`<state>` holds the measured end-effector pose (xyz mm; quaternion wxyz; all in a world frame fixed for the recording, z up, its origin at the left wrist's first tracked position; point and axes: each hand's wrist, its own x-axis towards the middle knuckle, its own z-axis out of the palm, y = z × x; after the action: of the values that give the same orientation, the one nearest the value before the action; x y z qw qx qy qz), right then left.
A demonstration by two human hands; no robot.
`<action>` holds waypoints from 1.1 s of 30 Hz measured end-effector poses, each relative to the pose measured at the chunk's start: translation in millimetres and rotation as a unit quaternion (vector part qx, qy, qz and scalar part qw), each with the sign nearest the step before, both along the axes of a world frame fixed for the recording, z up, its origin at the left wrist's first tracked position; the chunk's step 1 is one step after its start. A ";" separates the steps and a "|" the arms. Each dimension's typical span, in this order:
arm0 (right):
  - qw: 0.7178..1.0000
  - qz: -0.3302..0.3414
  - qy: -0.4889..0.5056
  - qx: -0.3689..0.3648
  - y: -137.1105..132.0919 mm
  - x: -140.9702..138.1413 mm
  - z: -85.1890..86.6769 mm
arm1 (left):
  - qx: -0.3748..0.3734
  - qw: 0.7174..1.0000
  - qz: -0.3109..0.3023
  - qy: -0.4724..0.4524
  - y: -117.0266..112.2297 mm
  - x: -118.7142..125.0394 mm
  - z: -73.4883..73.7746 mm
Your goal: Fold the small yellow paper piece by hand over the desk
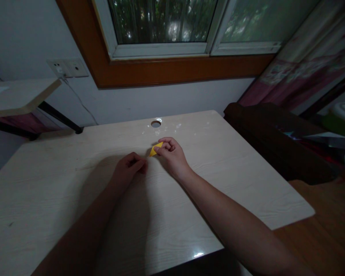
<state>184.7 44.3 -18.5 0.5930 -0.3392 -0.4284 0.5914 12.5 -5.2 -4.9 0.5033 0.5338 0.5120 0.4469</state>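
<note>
Between the thumb and fingers of my right hand (172, 153) is a small folded piece of yellow paper (156, 149), pointed at its lower left end. This hand is closed in a pinch just above the pale wood-grain table (218, 180). To the left of the paper, a short gap away, is my left hand (130, 165). Its fingers are curled, with the thumb pressed against them; whether anything lies between them is hidden.
A round cable hole (155, 124) pierces the table near its back edge. At the left, a raised shelf (25, 96) stands on black legs. A power cord (77, 96) hangs from a wall socket (59, 68). Dark wooden furniture (255, 134) borders the right side.
</note>
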 end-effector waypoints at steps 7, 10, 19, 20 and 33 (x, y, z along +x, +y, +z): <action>0.997 0.067 -0.032 0.017 -3.2 -4.9 -7.9 | -0.004 0.999 -0.020 0.030 -1.6 5.0 7.0; 0.995 0.081 -0.048 0.024 -4.2 -5.5 -7.2 | 0.000 0.998 -0.024 0.051 -1.5 4.9 7.2; 0.994 0.103 -0.027 0.010 -3.8 -4.4 -4.4 | -0.014 0.999 -0.035 0.038 -2.0 4.0 7.8; 0.994 0.105 -0.027 0.009 -3.6 -4.3 -4.7 | -0.015 0.998 -0.036 0.038 -2.0 4.0 7.9; 0.992 0.094 -0.077 0.047 -8.1 -6.0 -3.1 | -0.001 0.998 -0.038 0.045 -0.5 5.3 2.5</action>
<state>178.7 36.2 -21.6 0.5154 -0.3141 -0.5296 0.5961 17.9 -5.8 -2.4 0.4969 0.5719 0.5136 0.4027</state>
